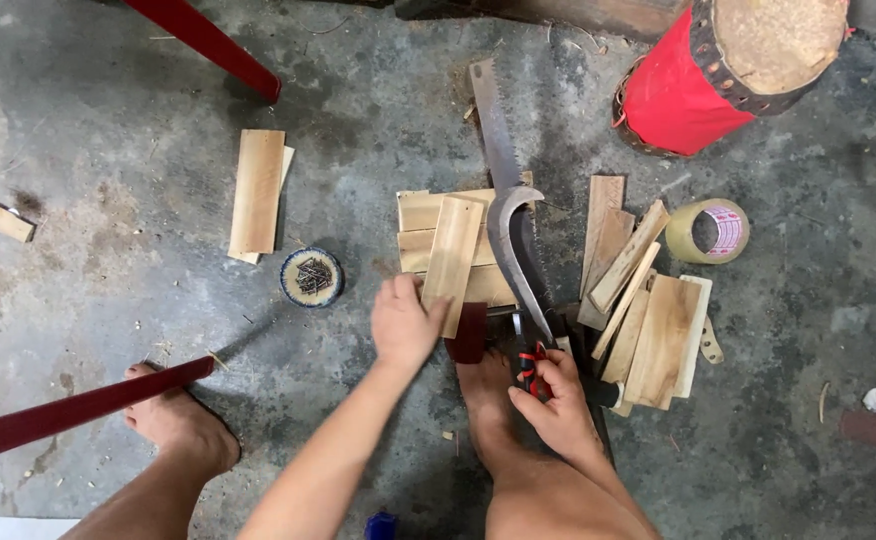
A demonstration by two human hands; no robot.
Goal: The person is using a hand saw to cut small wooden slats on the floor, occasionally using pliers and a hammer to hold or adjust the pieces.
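My left hand (405,322) grips the near end of a pale wooden slat (453,260) that lies on a small stack of wooden boards (418,212) on the concrete floor. My right hand (558,398) is closed around the red and black handle (530,362) of a curved billhook knife (510,240), whose hooked blade rests over the boards. A handsaw blade (491,120) lies beneath it, pointing away from me. My right foot (488,400) sits between both hands, by a dark red block (470,332).
A heap of wooden slats (643,310) lies right, with a tape roll (708,231) beyond. A round tin of nails (311,276) and a loose plank (258,192) sit left. A red-wrapped log stump (728,70) stands far right. A red bar (78,408) crosses by my left foot (180,420).
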